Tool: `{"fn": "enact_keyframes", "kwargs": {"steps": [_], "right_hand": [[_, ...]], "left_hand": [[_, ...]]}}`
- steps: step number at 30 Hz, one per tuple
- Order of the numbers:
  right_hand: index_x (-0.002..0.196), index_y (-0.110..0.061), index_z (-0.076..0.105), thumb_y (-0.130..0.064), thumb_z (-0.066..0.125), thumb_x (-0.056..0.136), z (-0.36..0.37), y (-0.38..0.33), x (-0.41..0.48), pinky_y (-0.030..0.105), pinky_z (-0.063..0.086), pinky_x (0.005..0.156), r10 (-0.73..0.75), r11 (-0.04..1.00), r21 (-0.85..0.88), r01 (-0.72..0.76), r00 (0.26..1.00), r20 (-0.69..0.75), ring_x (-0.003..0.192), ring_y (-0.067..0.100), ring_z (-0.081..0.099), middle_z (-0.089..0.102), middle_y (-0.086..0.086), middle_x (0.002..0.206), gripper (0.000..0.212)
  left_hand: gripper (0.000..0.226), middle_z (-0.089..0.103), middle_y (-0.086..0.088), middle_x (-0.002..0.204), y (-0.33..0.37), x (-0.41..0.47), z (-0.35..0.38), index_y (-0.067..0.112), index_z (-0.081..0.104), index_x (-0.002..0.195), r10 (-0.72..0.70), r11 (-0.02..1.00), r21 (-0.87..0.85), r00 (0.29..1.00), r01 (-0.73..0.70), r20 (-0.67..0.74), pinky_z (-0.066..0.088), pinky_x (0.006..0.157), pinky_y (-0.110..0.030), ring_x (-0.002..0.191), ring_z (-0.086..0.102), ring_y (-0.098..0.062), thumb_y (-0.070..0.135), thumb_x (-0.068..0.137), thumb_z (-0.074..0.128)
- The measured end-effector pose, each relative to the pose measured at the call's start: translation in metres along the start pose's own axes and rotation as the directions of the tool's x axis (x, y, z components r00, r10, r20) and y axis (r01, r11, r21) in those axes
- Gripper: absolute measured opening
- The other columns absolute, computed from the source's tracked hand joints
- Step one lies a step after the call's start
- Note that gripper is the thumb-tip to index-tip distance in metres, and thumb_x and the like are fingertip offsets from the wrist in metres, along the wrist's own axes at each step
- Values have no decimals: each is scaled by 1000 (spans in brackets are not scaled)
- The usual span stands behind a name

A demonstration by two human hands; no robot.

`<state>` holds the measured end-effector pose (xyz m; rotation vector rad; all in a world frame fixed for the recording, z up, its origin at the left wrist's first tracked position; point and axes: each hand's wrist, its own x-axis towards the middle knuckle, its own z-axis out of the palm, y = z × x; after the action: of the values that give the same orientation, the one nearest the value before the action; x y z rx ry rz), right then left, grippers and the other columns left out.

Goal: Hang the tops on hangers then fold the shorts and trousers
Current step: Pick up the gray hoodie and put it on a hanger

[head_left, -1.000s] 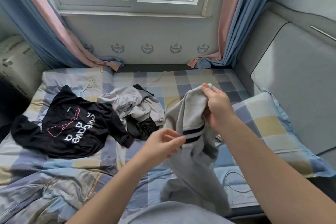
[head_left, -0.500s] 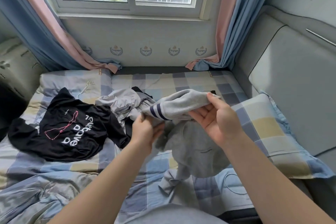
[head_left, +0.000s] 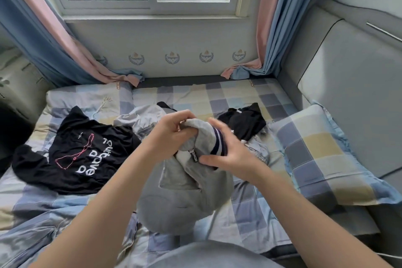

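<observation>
Holding grey garment (head_left: 185,198) bunched just right of black T-shirt (head_left: 87,152), clutching its top fold in left hand (head_left: 171,135), pinching the striped band in right hand (head_left: 230,154). Seemingly at the sorting-out step, neither hung nor folded. Next, probably: shake open, find edges, lay flat.

Your left hand (head_left: 171,131) and right hand (head_left: 231,155) both grip the bunched, navy-striped end of the grey garment (head_left: 185,193). The rest sags toward the checked bed sheet (head_left: 217,95). Black printed T-shirt (head_left: 80,154) lies flat at left, black garment (head_left: 243,122) sits beyond your right hand, checked pillow (head_left: 322,159) at right.
</observation>
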<state>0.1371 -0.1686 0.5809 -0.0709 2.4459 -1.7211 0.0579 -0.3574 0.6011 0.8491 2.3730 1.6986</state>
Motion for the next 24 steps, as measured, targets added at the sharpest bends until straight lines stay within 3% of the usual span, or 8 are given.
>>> {"fn": "enact_keyframes", "kwargs": {"steps": [2,6,9,11,15,17,20,24], "right_hand": [[132,-30,56,-27,80,80,8,-10,15,30,50,94,-57,998,-11,57,998,28,110,6,62,67,-11,117,58],[95,-11,69,-6,70,89,13,-16,32,32,50,78,-91,992,78,103,984,-151,80,8,60,67,-4,84,8],[89,-12,73,-7,70,91,16,-13,32,38,53,87,27,946,323,25,987,-157,87,15,66,72,3,87,6],[89,-11,75,-12,71,90,14,-11,30,39,54,89,72,907,420,-16,990,-118,91,20,69,74,8,91,4],[83,-11,79,-31,74,83,-4,-9,22,28,58,73,83,817,574,-54,996,-24,87,23,73,76,13,90,21],[85,-6,79,-36,75,82,-17,-6,18,29,60,69,90,800,598,-56,996,-28,81,23,74,75,16,88,30],[114,9,66,-39,70,88,-39,8,15,39,59,86,173,777,628,-48,975,-140,98,34,69,70,27,109,55],[118,-10,67,-23,55,102,-58,33,16,46,54,96,308,834,542,-99,900,-309,110,34,67,70,19,117,24]], "left_hand": [[11,66,-20,84,1,2,-8,3,68,90,24,999,-29,1000,-24,8,51,69,-51,79,61,-42,8,81,63],[24,71,-11,92,-14,-1,-14,8,68,108,-32,996,-84,991,22,-127,57,74,-35,83,68,-18,10,84,72],[45,65,-5,115,-45,-14,-12,22,61,123,-226,964,86,947,250,-229,53,96,-42,105,63,-19,23,83,82],[53,59,-1,126,-67,-29,-9,25,60,126,-384,856,252,881,452,-276,44,105,-46,118,54,-20,35,79,83],[10,75,2,85,-96,-58,9,11,75,91,-596,800,-188,791,570,-137,53,78,-39,89,66,-18,21,88,77],[17,66,2,70,-99,-61,13,9,70,78,-601,796,-240,773,555,-205,46,66,-36,73,59,-18,18,92,72],[18,57,2,68,-86,-56,10,6,59,81,-541,837,-274,789,473,-290,40,65,-34,68,51,-14,13,92,71],[32,47,7,61,-55,-44,7,12,45,77,-373,926,-67,877,371,-304,36,54,-23,55,41,-6,20,89,74]]}}
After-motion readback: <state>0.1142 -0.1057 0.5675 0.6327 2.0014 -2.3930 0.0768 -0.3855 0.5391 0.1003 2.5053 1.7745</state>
